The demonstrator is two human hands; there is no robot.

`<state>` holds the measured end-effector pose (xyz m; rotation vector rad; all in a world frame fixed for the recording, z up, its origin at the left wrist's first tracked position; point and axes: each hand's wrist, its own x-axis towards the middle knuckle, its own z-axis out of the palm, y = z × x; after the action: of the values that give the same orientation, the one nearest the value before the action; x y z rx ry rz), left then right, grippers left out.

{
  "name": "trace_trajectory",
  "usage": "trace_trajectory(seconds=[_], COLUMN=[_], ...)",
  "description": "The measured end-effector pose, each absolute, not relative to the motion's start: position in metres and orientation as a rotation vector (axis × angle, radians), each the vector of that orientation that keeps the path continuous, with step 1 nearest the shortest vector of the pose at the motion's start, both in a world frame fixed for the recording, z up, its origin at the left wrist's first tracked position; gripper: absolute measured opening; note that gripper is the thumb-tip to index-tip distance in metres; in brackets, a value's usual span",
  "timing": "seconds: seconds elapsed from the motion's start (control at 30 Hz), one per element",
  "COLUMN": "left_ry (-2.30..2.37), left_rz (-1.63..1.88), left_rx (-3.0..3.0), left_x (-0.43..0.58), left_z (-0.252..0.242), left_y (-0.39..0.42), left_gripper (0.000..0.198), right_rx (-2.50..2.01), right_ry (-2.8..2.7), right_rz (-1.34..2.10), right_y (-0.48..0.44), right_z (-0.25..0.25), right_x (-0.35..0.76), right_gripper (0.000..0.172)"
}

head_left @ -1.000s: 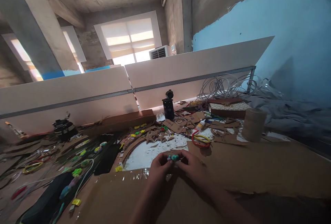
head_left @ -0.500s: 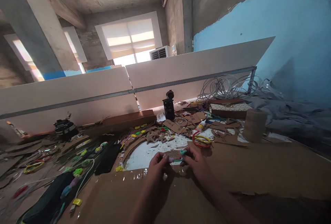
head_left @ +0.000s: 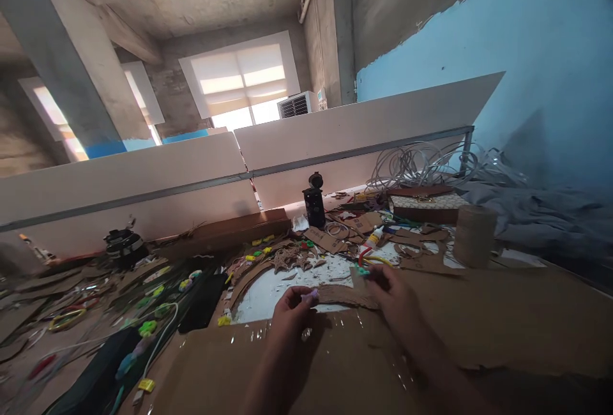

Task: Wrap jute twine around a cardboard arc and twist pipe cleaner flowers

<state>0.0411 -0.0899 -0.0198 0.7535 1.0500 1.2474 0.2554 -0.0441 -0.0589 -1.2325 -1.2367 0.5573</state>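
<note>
My left hand (head_left: 291, 313) is closed in a pinch on a small purple piece (head_left: 311, 297), above the near cardboard sheet. To its right, my right hand (head_left: 389, 290) pinches a small green piece (head_left: 363, 271) between thumb and fingers. The two pieces are apart, and no link shows between them. Beyond and between the hands lies a curved strip of brown cardboard (head_left: 342, 295) on the white surface (head_left: 261, 294).
A black bottle (head_left: 314, 205) with its lid up stands behind the scraps. A glue bottle (head_left: 375, 237), a twine spool (head_left: 474, 235) and a patterned bag (head_left: 426, 203) are at the right. Flower-like pieces and a white cable (head_left: 160, 345) lie at the left.
My hands have moved apart, the right one to the right with the green piece. The purple and green pieces, close together before, are now separated. The view has shifted slightly.
</note>
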Motion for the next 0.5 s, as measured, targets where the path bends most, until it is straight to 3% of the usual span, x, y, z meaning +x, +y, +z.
trace_trajectory(seconds=[0.17, 0.33, 0.43, 0.5], left_ry=[1.045, 0.961, 1.003, 1.078], left_rz=[1.218, 1.302, 1.261, 1.226], left_rx=[0.833, 1.105, 1.092, 1.078], left_x=[0.046, 0.060, 0.058, 0.052], left_z=[-0.032, -0.049, -0.055, -0.055], left_y=[-0.077, -0.052, -0.049, -0.053], left_gripper=[0.042, 0.045, 0.048, 0.050], right_rx=[-1.265, -1.014, -1.033, -0.954], right_ry=[-1.532, -1.603, -1.529, -1.604], right_rz=[0.278, 0.909, 0.921, 0.848], right_y=[-0.054, -0.073, -0.057, -0.035], right_z=[-0.044, -0.047, -0.021, 0.026], right_x=[0.282, 0.232, 0.217, 0.222], right_gripper=[0.035, 0.039, 0.051, 0.064])
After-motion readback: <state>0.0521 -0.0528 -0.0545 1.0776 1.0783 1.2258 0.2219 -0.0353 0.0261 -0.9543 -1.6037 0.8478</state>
